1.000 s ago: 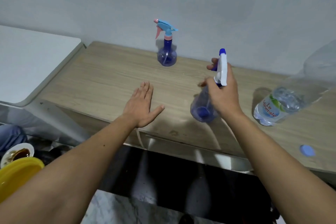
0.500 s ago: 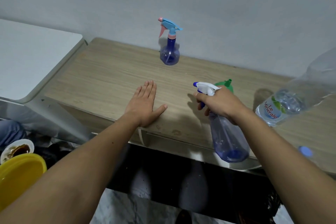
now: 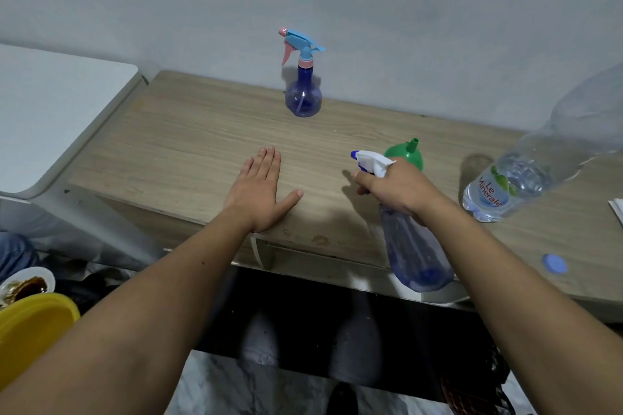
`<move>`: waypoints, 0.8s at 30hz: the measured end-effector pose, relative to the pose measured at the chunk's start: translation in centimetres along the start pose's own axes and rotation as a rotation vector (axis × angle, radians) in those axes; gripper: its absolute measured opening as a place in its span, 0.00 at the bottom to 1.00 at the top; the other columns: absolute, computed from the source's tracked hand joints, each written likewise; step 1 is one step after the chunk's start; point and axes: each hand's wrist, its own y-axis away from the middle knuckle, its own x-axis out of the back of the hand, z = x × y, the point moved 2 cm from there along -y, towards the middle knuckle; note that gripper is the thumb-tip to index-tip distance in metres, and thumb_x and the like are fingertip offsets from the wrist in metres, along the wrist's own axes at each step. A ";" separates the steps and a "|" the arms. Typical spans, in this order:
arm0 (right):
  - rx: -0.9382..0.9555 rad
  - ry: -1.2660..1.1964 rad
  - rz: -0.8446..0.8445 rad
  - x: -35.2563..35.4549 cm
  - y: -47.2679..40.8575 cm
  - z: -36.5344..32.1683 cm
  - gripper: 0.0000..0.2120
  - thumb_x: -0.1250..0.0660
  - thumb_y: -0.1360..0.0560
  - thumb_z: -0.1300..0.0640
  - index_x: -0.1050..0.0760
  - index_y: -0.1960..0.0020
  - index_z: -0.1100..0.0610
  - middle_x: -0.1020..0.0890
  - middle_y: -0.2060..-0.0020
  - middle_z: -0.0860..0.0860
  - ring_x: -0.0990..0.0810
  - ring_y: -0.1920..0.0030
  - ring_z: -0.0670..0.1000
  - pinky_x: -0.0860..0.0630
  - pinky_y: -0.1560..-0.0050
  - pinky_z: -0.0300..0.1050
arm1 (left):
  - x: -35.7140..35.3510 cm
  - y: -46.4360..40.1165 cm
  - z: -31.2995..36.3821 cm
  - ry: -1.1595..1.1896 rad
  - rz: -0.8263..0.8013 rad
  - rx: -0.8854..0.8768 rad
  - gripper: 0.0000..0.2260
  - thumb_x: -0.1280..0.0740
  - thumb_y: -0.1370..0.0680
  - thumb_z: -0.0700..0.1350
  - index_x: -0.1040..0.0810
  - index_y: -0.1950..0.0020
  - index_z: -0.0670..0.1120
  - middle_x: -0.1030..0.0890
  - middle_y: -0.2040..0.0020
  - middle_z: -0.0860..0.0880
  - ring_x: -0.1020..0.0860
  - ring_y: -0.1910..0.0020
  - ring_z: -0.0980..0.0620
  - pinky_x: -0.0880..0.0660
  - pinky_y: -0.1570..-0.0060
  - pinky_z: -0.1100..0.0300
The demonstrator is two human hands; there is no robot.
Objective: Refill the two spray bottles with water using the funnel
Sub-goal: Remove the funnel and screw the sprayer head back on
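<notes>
The right hand point(image 3: 396, 189) has its fingers curled round the neck of the white-headed spray bottle point(image 3: 416, 256), just under the white trigger head, and now carries it upright with the body hanging in front of the near edge of the worktop point(image 3: 188, 145); a second ago the same bottle was tipped nearly on end, base toward the camera, and half a second ago it had already swung down to about where it is now. Its clear blue body looks close to empty, though a small pool at the bottom cannot be ruled out. The left hand point(image 3: 261, 194) lies flat and spread on the worktop, holding nothing, as it did in both earlier views. Just behind the right hand the green funnel point(image 3: 406, 155) stands mouth-down on the worktop, uncovered since the bottle came down. The large water bottle point(image 3: 526, 172) stands to the right with its blue cap point(image 3: 554, 263) off and lying near the front edge. The other spray bottle point(image 3: 303, 84), with a blue and pink head, stands untouched at the back by the wall. Both spray heads are on, so I judge the filling has not begun; unscrewing comes next.
</notes>
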 end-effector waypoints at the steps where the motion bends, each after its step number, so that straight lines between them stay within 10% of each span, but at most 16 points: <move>1: 0.007 0.004 0.000 0.0 0.1 -0.1 0.14 0.32 0.21 0.40 0.18 0.47 0.50 0.11 0.57 0.49 0.17 0.63 0.52 0.20 0.54 0.47 | 0.0 0.0 0.0 0.000 -0.001 0.000 0.45 0.55 0.17 0.72 0.60 0.12 0.42 0.60 0.12 0.44 0.62 0.13 0.49 0.62 0.14 0.50; 7: 0.075 0.029 0.008 0.1 0.8 -0.7 0.11 0.34 0.18 0.44 0.28 0.59 0.40 0.16 0.54 0.54 0.21 0.59 0.54 0.26 0.52 0.45 | -0.1 0.0 -0.1 -0.003 0.003 -0.003 0.46 0.57 0.18 0.73 0.60 0.12 0.42 0.60 0.12 0.44 0.62 0.13 0.48 0.62 0.14 0.49; 12: 0.069 0.029 -0.001 0.1 0.7 -0.4 0.17 0.31 0.22 0.39 0.22 0.35 0.42 0.16 0.50 0.54 0.21 0.55 0.55 0.21 0.47 0.50 | -0.2 0.0 0.0 -0.005 0.007 0.003 0.45 0.57 0.18 0.73 0.60 0.12 0.42 0.60 0.12 0.44 0.62 0.13 0.49 0.62 0.14 0.50; 17: 0.064 -0.172 -0.004 1.1 1.2 -0.8 0.13 0.31 0.29 0.50 0.25 0.50 0.59 0.24 0.63 0.54 0.29 0.64 0.52 0.29 0.60 0.48 | -0.1 0.0 0.0 0.006 0.008 -0.003 0.47 0.60 0.20 0.75 0.60 0.12 0.42 0.60 0.12 0.44 0.62 0.13 0.48 0.61 0.14 0.49; 24: 0.075 -0.490 0.061 2.7 0.5 -1.1 0.19 0.30 0.28 0.54 0.22 0.38 0.46 0.22 0.59 0.44 0.26 0.65 0.46 0.24 0.60 0.45 | -0.1 0.3 0.2 0.018 0.019 -0.009 0.48 0.60 0.20 0.74 0.58 0.12 0.41 0.57 0.11 0.42 0.60 0.12 0.47 0.60 0.14 0.48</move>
